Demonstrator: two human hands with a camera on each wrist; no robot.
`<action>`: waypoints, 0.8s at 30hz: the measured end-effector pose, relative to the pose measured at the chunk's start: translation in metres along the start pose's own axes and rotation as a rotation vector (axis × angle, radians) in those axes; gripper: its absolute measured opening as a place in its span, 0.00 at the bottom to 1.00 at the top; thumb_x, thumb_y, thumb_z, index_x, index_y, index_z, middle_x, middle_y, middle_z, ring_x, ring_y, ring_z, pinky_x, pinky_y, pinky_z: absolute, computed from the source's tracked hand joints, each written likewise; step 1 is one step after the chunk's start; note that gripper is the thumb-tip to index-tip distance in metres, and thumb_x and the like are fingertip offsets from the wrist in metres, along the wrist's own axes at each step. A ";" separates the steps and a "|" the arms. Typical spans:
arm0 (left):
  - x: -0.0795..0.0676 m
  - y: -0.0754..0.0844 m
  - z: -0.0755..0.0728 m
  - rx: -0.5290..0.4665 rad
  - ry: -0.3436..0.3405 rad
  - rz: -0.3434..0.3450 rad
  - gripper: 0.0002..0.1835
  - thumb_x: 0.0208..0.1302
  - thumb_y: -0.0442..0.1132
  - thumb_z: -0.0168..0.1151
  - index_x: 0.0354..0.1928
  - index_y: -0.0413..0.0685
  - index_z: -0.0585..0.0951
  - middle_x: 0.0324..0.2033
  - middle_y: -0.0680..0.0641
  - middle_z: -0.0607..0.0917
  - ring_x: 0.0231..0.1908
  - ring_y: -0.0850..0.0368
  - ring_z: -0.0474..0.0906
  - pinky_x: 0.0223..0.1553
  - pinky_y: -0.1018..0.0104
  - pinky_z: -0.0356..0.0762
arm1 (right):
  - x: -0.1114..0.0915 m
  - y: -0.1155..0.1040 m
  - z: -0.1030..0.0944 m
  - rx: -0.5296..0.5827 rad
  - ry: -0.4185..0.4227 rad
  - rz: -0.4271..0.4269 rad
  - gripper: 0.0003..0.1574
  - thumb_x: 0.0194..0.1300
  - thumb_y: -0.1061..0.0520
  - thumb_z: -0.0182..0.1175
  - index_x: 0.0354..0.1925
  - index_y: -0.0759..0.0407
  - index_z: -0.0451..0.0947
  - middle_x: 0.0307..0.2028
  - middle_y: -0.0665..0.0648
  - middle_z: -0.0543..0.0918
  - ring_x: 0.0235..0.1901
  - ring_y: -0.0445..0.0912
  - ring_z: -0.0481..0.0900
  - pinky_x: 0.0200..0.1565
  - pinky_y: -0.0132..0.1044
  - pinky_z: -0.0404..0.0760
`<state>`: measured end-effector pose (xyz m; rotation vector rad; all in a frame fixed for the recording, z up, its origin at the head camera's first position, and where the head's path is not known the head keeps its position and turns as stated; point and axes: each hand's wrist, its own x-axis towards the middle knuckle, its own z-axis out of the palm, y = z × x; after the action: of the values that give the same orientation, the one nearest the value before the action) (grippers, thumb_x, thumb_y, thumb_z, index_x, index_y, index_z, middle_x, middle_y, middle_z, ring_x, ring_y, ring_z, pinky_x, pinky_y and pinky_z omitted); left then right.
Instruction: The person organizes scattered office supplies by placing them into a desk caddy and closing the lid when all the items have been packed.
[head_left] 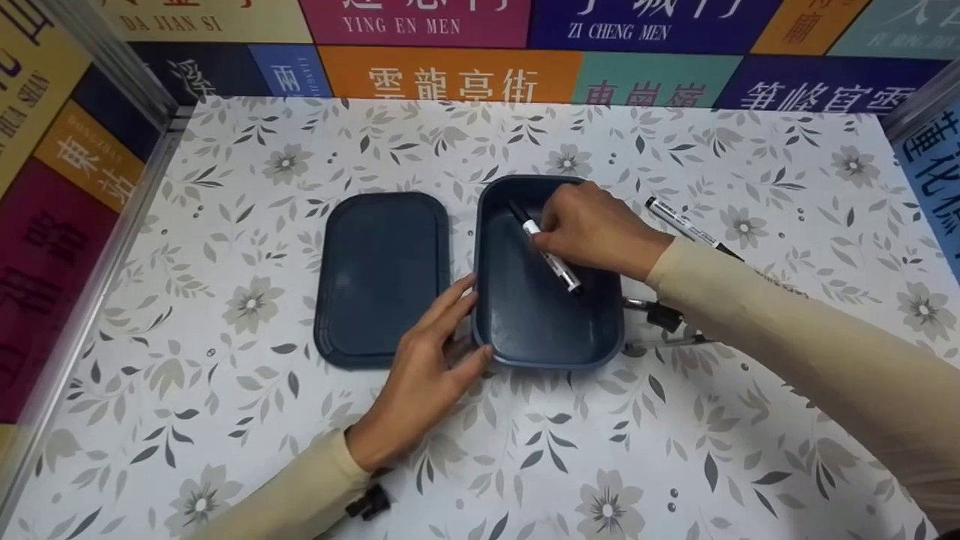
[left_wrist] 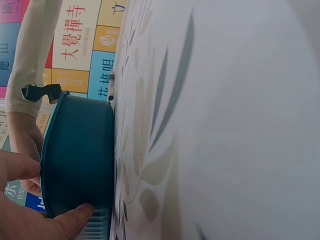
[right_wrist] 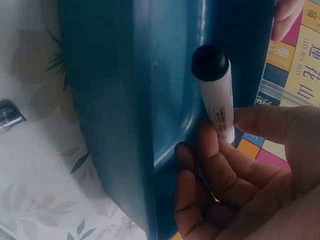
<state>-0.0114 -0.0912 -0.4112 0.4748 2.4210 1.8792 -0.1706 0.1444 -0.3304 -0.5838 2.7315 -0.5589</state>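
Observation:
A dark blue rectangular box (head_left: 525,322) stands without its lid on the table. My right hand (head_left: 592,229) reaches over it and pinches a white marker with black ends (head_left: 559,268) between thumb and fingers. In the head view the marker slants inside the box; in the right wrist view its black end (right_wrist: 211,62) points away from the fingers. Whether it touches the box floor I cannot tell. My left hand (head_left: 420,375) rests against the box's left side, fingers (left_wrist: 75,220) along the wall and thumb near the front corner.
The matching dark blue lid (head_left: 382,277) lies flat left of the box. Another white marker (head_left: 686,225) lies to the right, partly under the right sleeve. A slim silver object (head_left: 637,303) is beside the box's right wall, partly hidden. Printed panels (head_left: 450,75) border the flowered table.

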 end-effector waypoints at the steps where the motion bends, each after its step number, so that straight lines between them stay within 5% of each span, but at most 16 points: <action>1: 0.000 0.000 0.000 0.003 0.001 0.000 0.37 0.71 0.25 0.70 0.80 0.34 0.70 0.85 0.51 0.64 0.79 0.55 0.66 0.67 0.59 0.81 | 0.001 0.000 0.000 -0.001 -0.002 0.005 0.17 0.71 0.52 0.69 0.26 0.58 0.90 0.21 0.51 0.84 0.22 0.47 0.76 0.26 0.39 0.73; 11: -0.001 0.000 0.000 0.025 0.013 0.012 0.37 0.70 0.26 0.72 0.80 0.33 0.70 0.84 0.51 0.65 0.79 0.55 0.66 0.67 0.57 0.81 | 0.010 -0.003 0.005 -0.034 -0.023 0.043 0.17 0.70 0.51 0.69 0.27 0.58 0.91 0.22 0.52 0.86 0.24 0.48 0.78 0.27 0.40 0.74; 24: 0.000 -0.001 0.000 0.091 0.019 0.023 0.36 0.70 0.28 0.73 0.78 0.33 0.72 0.84 0.51 0.67 0.78 0.56 0.68 0.63 0.61 0.84 | 0.023 -0.009 0.018 -0.053 -0.063 0.039 0.19 0.66 0.54 0.69 0.19 0.54 0.79 0.18 0.50 0.78 0.23 0.50 0.77 0.29 0.46 0.78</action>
<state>-0.0119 -0.0916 -0.4118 0.4937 2.5328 1.7961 -0.1814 0.1214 -0.3473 -0.5494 2.6992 -0.4527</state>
